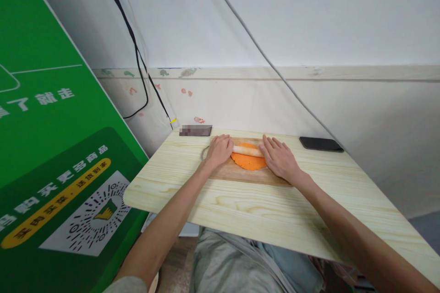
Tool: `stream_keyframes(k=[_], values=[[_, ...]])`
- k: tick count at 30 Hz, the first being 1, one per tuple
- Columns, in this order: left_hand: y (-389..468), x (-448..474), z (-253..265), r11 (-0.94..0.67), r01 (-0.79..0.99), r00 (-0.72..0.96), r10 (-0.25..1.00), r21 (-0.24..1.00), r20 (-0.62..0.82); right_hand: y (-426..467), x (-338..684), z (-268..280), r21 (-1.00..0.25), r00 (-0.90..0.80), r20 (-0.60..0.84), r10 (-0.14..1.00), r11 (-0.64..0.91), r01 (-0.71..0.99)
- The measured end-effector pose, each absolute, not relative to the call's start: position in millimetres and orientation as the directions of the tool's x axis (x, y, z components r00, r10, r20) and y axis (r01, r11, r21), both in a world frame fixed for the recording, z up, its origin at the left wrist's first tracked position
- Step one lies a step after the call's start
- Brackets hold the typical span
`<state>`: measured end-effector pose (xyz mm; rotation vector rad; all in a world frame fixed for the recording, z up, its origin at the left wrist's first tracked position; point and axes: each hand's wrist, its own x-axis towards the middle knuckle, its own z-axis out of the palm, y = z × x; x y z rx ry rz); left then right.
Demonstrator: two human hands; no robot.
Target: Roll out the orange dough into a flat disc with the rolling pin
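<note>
A pale wooden rolling pin lies across a flat orange sheet of dough. Its left end is under my left hand, fingers together and curved over it. My right hand holds down the other end, its fingers reaching forward over the pin. Both ends of the pin are hidden by my hands. The dough rests on a brown wooden cutting board, and part of its right side is covered by my right hand. A thin metal loop sticks out at the board's left edge.
The board lies on a light wood-grain table against a white wall. A dark flat rectangular thing, partly blurred out, is at the back left. A black phone lies at the back right. A green sign stands left; cables hang behind.
</note>
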<state>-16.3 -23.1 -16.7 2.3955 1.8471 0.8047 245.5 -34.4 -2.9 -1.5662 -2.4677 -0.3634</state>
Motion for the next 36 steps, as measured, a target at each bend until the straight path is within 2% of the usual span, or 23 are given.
stream_keyframes(k=[3, 6, 9, 12, 15, 20, 24, 29, 34, 36], values=[[-24.6, -15.7, -15.7, -0.291, 0.899, 0.152, 0.909, 0.329, 0.388, -53.7, 245.7, -7.3, 0.104, -0.433, 0.342, 0.834, 0.424, 0.9], [-25.1, -15.3, -16.9, -0.292, 0.894, 0.148, 0.908, 0.339, 0.391, -63.2, 247.7, -10.9, 0.035, -0.438, 0.388, 0.811, 0.461, 0.887], [-25.0, -15.8, -19.6, -0.287, 0.888, 0.131, 0.907, 0.359, 0.401, -59.9, 254.8, -13.3, -0.173, -0.402, 0.449, 0.798, 0.519, 0.837], [-25.3, -17.4, -21.7, -0.267, 0.883, 0.066, 0.885, 0.386, 0.46, -50.6, 265.4, -14.2, -0.405, -0.278, 0.545, 0.791, 0.539, 0.739], [-28.8, -18.3, -19.8, -0.329, 0.862, 0.079, 0.839, 0.386, 0.538, -43.7, 274.5, -15.0, -0.493, -0.19, 0.586, 0.787, 0.533, 0.688], [-43.0, -13.4, -8.6, -0.52, 0.801, 0.306, 0.782, 0.297, 0.544, -41.2, 277.2, -16.5, -0.551, -0.194, 0.496, 0.846, 0.48, 0.683], [-48.5, -11.0, -4.0, -0.593, 0.763, 0.423, 0.759, 0.257, 0.495, -42.6, 274.0, -15.5, -0.568, -0.2, 0.471, 0.859, 0.469, 0.676], [-44.2, -12.7, -5.4, -0.578, 0.758, 0.407, 0.781, 0.302, 0.473, -43.0, 275.0, -15.1, -0.676, -0.097, 0.493, 0.865, 0.451, 0.583], [-39.6, -15.4, -8.3, -0.493, 0.812, 0.323, 0.824, 0.311, 0.465, -35.7, 280.5, -19.2, -0.839, 0.083, 0.384, 0.92, 0.31, 0.447], [-37.3, -16.9, -10.5, -0.457, 0.832, 0.281, 0.836, 0.316, 0.471, -33.8, 281.4, -20.2, -0.844, 0.089, 0.368, 0.925, 0.293, 0.449]])
